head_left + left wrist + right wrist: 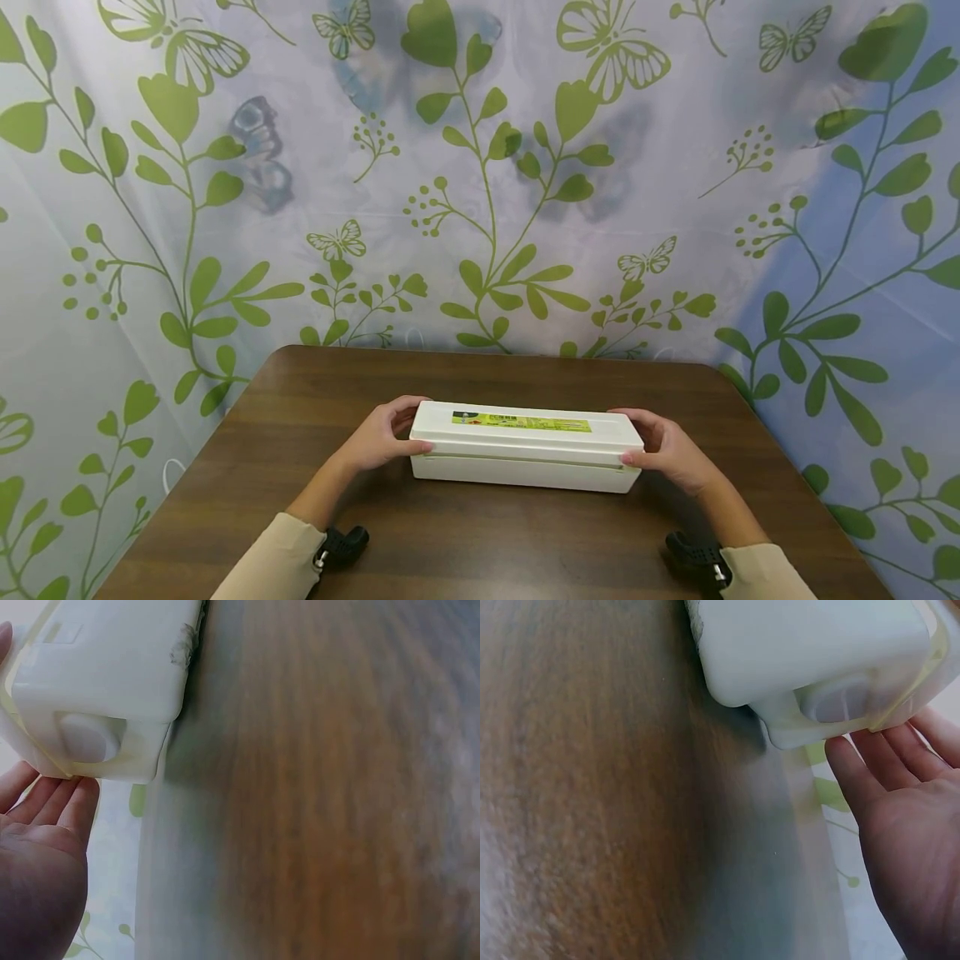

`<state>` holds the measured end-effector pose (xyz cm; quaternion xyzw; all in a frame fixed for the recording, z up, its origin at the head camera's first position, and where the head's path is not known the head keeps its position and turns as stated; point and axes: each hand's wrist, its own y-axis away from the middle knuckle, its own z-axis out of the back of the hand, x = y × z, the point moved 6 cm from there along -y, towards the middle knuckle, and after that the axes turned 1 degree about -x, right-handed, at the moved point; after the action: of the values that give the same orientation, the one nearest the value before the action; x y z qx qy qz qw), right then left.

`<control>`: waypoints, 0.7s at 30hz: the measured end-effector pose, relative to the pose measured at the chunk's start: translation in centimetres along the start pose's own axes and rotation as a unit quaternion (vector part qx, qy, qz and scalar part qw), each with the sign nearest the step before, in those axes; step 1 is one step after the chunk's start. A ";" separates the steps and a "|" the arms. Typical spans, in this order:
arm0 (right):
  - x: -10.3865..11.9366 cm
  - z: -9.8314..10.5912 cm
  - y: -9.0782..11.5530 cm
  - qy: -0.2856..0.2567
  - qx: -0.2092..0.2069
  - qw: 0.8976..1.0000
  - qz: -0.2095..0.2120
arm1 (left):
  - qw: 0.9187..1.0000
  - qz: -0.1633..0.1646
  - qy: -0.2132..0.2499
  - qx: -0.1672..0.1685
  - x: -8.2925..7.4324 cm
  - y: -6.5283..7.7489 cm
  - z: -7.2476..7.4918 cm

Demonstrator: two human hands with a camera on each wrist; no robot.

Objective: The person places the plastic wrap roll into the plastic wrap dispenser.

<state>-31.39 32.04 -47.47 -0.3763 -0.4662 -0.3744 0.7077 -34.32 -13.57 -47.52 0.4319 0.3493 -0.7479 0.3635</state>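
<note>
A long white lidded box (525,471) lies crosswise at the middle of the brown table (495,542), with a yellow-green label (521,422) on its lid. My left hand (381,437) grips its left end, thumb at the front and fingers at the back. At the other end my right hand (672,454) holds it the same way. The left wrist view shows the box's end (97,675) with a rounded recess, and fingertips touching its back edge. A matching recessed end (817,652) appears in the right wrist view, beside the right fingers (889,757). The lid sits on the box.
Behind the table hangs a pale curtain (517,225) printed with green leaves and butterflies. Black straps (345,546) circle both wrists at the beige sleeves (273,558). The table's far edge runs just behind the box.
</note>
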 end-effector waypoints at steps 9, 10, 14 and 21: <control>-0.1 0.0 0.1 0.003 0.004 1.000 -0.008 | 1.000 -0.005 0.010 0.007 0.1 0.0 0.0; -0.1 0.0 0.1 0.003 0.004 1.000 -0.010 | 1.000 -0.006 0.011 0.008 0.1 0.0 0.0; -0.1 -0.1 0.1 -0.002 0.007 1.000 -0.010 | 1.000 -0.008 0.011 0.011 0.0 0.0 0.0; 0.0 -0.1 0.1 0.001 0.016 1.000 -0.002 | 1.000 -0.013 0.006 0.013 -0.1 0.0 0.1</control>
<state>-31.26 32.00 -47.50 -0.3636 -0.4721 -0.3684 0.7135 -34.34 -13.63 -47.42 0.4364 0.3466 -0.7546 0.3463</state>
